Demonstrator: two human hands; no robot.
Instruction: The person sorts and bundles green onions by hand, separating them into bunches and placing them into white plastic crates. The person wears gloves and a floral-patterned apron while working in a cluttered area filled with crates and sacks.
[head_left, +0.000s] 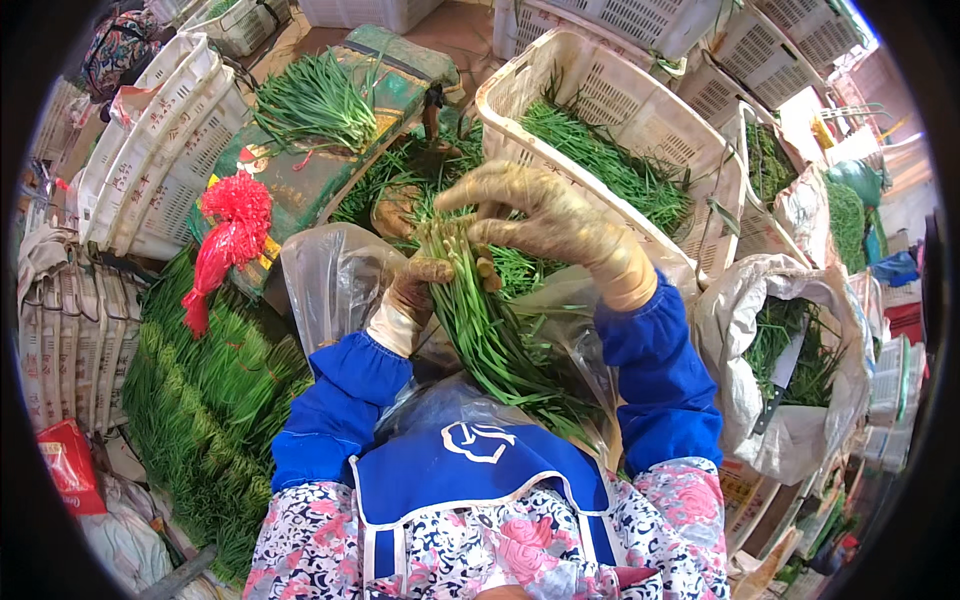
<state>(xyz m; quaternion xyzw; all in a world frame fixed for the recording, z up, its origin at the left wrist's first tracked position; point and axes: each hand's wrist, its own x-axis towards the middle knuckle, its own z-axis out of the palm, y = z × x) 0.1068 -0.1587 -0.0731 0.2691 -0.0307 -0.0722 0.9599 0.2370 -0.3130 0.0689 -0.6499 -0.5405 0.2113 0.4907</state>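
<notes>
My left hand (417, 285), in a stained glove, grips a bunch of garlic chives (480, 330). The thumb lies across the front of the stems, and fingertips show at the far side. Pale stem ends point up and away from me, while the green leaves hang down over my lap. Just above those ends is my right hand (536, 214), also gloved, its fingers curved and spread apart. I cannot tell whether its thumb touches the stems. Clear plastic sheeting (337, 262) covers my knees. Loose chives (517, 270) lie behind the held bunch.
A white plastic crate (510, 139) holding chives (600, 165) stands ahead right. Ahead left, a chive bundle (322, 101) and red plastic ties (232, 217) rest on a green bench (300, 180). Chive bundles (217, 375) are piled left. A knife (784, 367) lies in the sack (720, 360) at right.
</notes>
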